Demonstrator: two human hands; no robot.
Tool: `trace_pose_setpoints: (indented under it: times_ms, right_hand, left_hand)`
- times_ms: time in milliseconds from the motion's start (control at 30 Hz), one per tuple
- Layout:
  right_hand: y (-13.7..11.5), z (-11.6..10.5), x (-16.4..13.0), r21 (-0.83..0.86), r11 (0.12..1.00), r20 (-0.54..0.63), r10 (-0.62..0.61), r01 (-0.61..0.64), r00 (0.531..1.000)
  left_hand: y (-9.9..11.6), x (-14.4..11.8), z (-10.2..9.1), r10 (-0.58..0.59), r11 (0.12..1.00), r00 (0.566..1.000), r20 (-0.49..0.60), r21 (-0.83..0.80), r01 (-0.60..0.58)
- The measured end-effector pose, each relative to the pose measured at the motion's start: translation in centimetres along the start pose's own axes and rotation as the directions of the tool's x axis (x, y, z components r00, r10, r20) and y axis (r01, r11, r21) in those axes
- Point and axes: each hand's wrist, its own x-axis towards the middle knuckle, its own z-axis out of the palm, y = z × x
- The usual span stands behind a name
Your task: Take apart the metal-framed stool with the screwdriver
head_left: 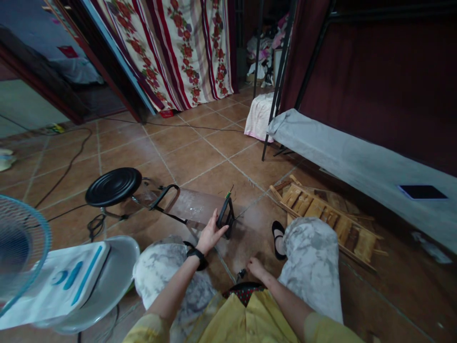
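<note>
A small black frame stands upright on the tiled floor just below the middle of the picture, at the near end of a flat metal plate. It is touched by the left hand, whose fingers are spread open and laid against its lower left side; a dark wristband is worn on that wrist. The right hand is held lower, near the bottom centre, curled closed around a small dark object that is too small to be identified.

The plate is joined to a black loop handle further left, beside a round black stool. A black shoe is seen right of the frame, next to a knee in pale patterned trousers. A folded wooden rack lies on the floor at centre right. A grey mattress with a phone on it fills the right side. A white fan occupies the lower left, and a flowered curtain hangs at the top.
</note>
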Motion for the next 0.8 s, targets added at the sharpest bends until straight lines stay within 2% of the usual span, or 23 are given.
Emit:
trace_pose_setpoints:
  times_ms: [167,333,400,467,567,667,733,800]
  right_hand:
    - [-1.2,0.0,0.1,0.117,0.993,-0.013,-0.015,0.016,1.000]
    - [-3.3,-0.6,0.2,0.228,0.972,-0.030,-0.046,0.051,0.999]
    - [-4.3,-0.9,0.2,0.272,0.959,-0.041,-0.066,0.075,0.997]
    - [-5.4,-1.4,0.1,0.341,0.933,-0.060,-0.101,0.115,0.993]
    - [-7.5,-2.0,-0.1,0.445,0.875,-0.083,-0.170,0.189,0.982]
    - [-10.7,-2.6,-0.3,0.523,0.823,-0.066,-0.222,0.223,0.973]
    - [-13.6,-2.8,-0.6,0.596,0.771,-0.028,-0.258,0.224,0.966]
    - [-16.9,-2.6,-0.8,0.658,0.718,0.003,-0.302,0.225,0.953]
  left_hand:
    - [-1.4,0.3,-2.8,0.037,0.998,0.996,-0.081,0.049,-0.033]
    - [-4.6,2.8,-7.8,0.018,0.992,0.957,-0.289,0.125,0.019]
    - [-6.1,4.2,-10.1,-0.031,0.985,0.914,-0.404,0.146,0.097]
    - [-7.8,5.5,-12.4,-0.105,0.967,0.852,-0.513,0.146,0.207]
    - [-10.7,7.0,-15.4,-0.279,0.914,0.724,-0.631,0.058,0.402]
    - [-14.0,7.7,-17.5,-0.428,0.840,0.593,-0.682,-0.059,0.539]
    - [-16.1,8.0,-18.2,-0.505,0.811,0.555,-0.661,-0.142,0.568]
    - [-17.8,8.2,-18.4,-0.556,0.805,0.560,-0.614,-0.230,0.547]
